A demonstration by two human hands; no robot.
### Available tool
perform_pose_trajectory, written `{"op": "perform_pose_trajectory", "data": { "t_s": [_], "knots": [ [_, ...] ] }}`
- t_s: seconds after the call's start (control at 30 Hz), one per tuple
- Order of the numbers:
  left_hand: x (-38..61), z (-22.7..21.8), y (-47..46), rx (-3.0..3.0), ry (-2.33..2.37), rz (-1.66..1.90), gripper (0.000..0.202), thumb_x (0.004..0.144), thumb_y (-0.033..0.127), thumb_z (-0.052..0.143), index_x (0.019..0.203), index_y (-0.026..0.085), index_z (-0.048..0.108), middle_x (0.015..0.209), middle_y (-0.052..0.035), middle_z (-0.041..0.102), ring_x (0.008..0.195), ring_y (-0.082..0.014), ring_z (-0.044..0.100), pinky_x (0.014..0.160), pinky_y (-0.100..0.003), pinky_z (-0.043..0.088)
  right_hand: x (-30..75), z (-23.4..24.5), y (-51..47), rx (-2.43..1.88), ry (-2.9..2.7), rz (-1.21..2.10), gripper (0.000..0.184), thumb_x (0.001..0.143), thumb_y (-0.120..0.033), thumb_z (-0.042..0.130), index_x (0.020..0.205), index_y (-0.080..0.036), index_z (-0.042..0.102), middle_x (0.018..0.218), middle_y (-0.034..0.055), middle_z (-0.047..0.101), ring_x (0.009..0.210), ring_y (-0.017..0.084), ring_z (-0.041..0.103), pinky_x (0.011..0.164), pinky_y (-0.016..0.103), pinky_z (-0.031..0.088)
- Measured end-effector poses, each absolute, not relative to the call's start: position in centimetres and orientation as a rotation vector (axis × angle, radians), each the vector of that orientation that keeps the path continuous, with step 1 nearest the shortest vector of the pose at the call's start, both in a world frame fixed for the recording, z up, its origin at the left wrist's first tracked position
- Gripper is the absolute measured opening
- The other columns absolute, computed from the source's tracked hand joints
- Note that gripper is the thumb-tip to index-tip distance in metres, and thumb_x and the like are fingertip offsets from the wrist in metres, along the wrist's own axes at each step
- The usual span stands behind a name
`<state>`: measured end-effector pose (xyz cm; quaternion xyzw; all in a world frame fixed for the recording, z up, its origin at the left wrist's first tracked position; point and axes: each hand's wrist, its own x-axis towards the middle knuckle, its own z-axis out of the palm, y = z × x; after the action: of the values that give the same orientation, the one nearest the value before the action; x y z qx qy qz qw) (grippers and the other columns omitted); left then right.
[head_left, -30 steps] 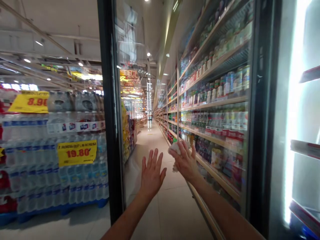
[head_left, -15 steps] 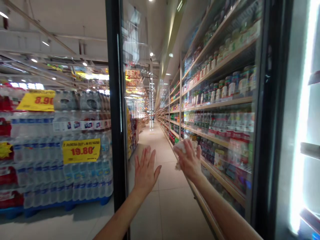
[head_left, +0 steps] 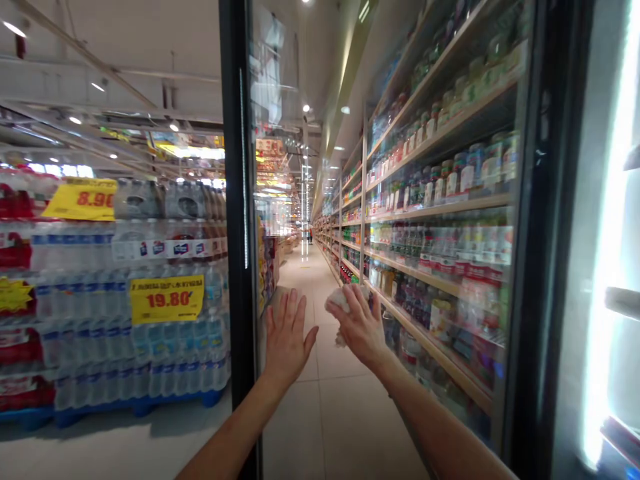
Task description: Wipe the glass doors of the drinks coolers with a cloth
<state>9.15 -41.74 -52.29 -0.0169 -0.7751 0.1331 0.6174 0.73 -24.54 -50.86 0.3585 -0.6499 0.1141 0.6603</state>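
A tall glass door (head_left: 295,427) in a black frame (head_left: 237,220) stands swung out before me, and the aisle shows through its pane. My left hand (head_left: 287,340) lies flat against the glass near the frame's left side, fingers stretched out and holding nothing. To its right, my right hand (head_left: 363,330) presses a crumpled whitish cloth (head_left: 336,303) to the pane. Part of the cloth is hidden under the palm and fingers; its edges stick out on the left.
Stacked packs of bottled water (head_left: 90,340) stand on a blue pallet (head_left: 140,405) at left, with yellow price signs (head_left: 167,300). Through or mirrored in the glass, shelves of bottles (head_left: 450,180) run along the right. A bright light strip (head_left: 605,267) lines the cabinet at far right.
My right hand has slid left across the glass with the cloth, closer to my left hand. My left hand stays almost in place. The view has shifted slightly.
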Motion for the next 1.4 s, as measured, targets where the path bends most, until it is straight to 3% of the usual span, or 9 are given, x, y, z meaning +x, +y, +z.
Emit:
{"op": "perform_pose_trajectory", "data": {
  "t_s": [0.07, 0.27, 0.37, 0.53, 0.8, 0.87, 1.07, 1.3, 1.4],
  "knots": [
    [9.3, -52.4, -42.1, -0.035, -1.796, 0.297, 0.065, 0.086, 0.033, 0.047, 0.141, 0.012, 0.019, 0.14, -0.0183, 0.036, 0.137, -0.0252, 0.018, 0.11, -0.048, 0.015, 0.3, -50.8, -23.4, 0.793, -1.475, 0.264, 0.039, 0.08, -0.021, 0.053, 0.117, -0.033, 0.055, 0.138, 0.0067, 0.04, 0.13, 0.023, 0.034, 0.108, 0.05, 0.015],
    [9.4, -52.7, -42.3, -0.018, -1.793, 0.229, 0.069, 0.087, 0.035, 0.047, 0.142, 0.012, 0.014, 0.142, -0.0188, 0.034, 0.137, -0.026, 0.019, 0.11, -0.049, 0.014, -3.1, -47.8, -18.2, 0.195, -1.458, 0.627, 0.045, 0.088, -0.028, 0.038, 0.132, -0.02, 0.044, 0.144, 0.0203, 0.026, 0.132, 0.034, 0.027, 0.099, 0.06, 0.023],
    [9.3, -52.7, -42.3, -0.019, -1.797, 0.219, 0.069, 0.086, 0.035, 0.047, 0.142, 0.012, 0.014, 0.141, -0.0194, 0.034, 0.137, -0.0262, 0.017, 0.11, -0.05, 0.014, -1.3, -48.6, -22.2, 0.414, -1.459, 0.541, 0.043, 0.086, -0.026, 0.041, 0.129, -0.023, 0.047, 0.145, 0.0161, 0.026, 0.134, 0.032, 0.023, 0.103, 0.057, 0.02],
    [9.4, -52.7, -42.7, -0.053, -1.779, 0.26, 0.07, 0.086, 0.036, 0.049, 0.142, 0.011, 0.015, 0.141, -0.0195, 0.035, 0.138, -0.0248, 0.016, 0.111, -0.048, 0.014, 1.8, -51.1, -27.1, 0.855, -1.504, 0.267, 0.046, 0.076, -0.019, 0.057, 0.119, -0.035, 0.053, 0.137, 0.0054, 0.042, 0.132, 0.024, 0.03, 0.109, 0.05, 0.011],
    [9.5, -52.8, -42.4, -0.026, -1.815, 0.229, 0.068, 0.087, 0.033, 0.047, 0.142, 0.012, 0.015, 0.142, -0.0189, 0.032, 0.137, -0.026, 0.017, 0.11, -0.049, 0.014, -3.0, -47.6, -18.6, 0.169, -1.477, 0.66, 0.047, 0.088, -0.027, 0.038, 0.134, -0.019, 0.041, 0.145, 0.0204, 0.025, 0.132, 0.035, 0.025, 0.099, 0.062, 0.022],
    [9.5, -52.8, -42.4, -0.024, -1.818, 0.228, 0.068, 0.086, 0.033, 0.047, 0.142, 0.012, 0.014, 0.142, -0.0188, 0.032, 0.137, -0.0262, 0.019, 0.11, -0.049, 0.015, -1.9, -48.2, -21.0, 0.268, -1.464, 0.622, 0.045, 0.087, -0.026, 0.04, 0.131, -0.02, 0.045, 0.144, 0.0192, 0.027, 0.133, 0.034, 0.025, 0.1, 0.06, 0.022],
    [10.3, -53.0, -43.8, -0.083, -1.804, 0.281, 0.066, 0.087, 0.032, 0.046, 0.142, 0.013, 0.015, 0.139, -0.0172, 0.038, 0.136, -0.0243, 0.024, 0.11, -0.047, 0.016, 2.6, -51.7, -28.7, 1.046, -1.425, 0.169, 0.041, 0.081, -0.022, 0.052, 0.121, -0.033, 0.052, 0.133, 0.0042, 0.047, 0.132, 0.02, 0.029, 0.11, 0.047, 0.011],
    [12.0, -54.3, -45.5, -0.112, -1.859, 0.253, 0.068, 0.087, 0.027, 0.045, 0.143, 0.014, 0.01, 0.142, -0.0157, 0.034, 0.135, -0.0238, 0.026, 0.108, -0.044, 0.026, 0.0, -46.1, -25.2, 0.46, -1.466, 0.481, 0.041, 0.086, -0.023, 0.044, 0.126, -0.023, 0.049, 0.144, 0.0152, 0.029, 0.135, 0.03, 0.023, 0.105, 0.055, 0.017],
    [13.2, -54.0, -45.6, -0.154, -1.795, 0.139, 0.069, 0.085, 0.02, 0.045, 0.143, 0.016, 0.009, 0.147, -0.0148, 0.024, 0.136, -0.0238, 0.022, 0.107, -0.043, 0.031, 1.4, -47.7, -28.3, 0.623, -1.479, 0.43, 0.041, 0.084, -0.022, 0.047, 0.124, -0.025, 0.051, 0.143, 0.0134, 0.032, 0.136, 0.028, 0.02, 0.106, 0.054, 0.016]
  ]
}}
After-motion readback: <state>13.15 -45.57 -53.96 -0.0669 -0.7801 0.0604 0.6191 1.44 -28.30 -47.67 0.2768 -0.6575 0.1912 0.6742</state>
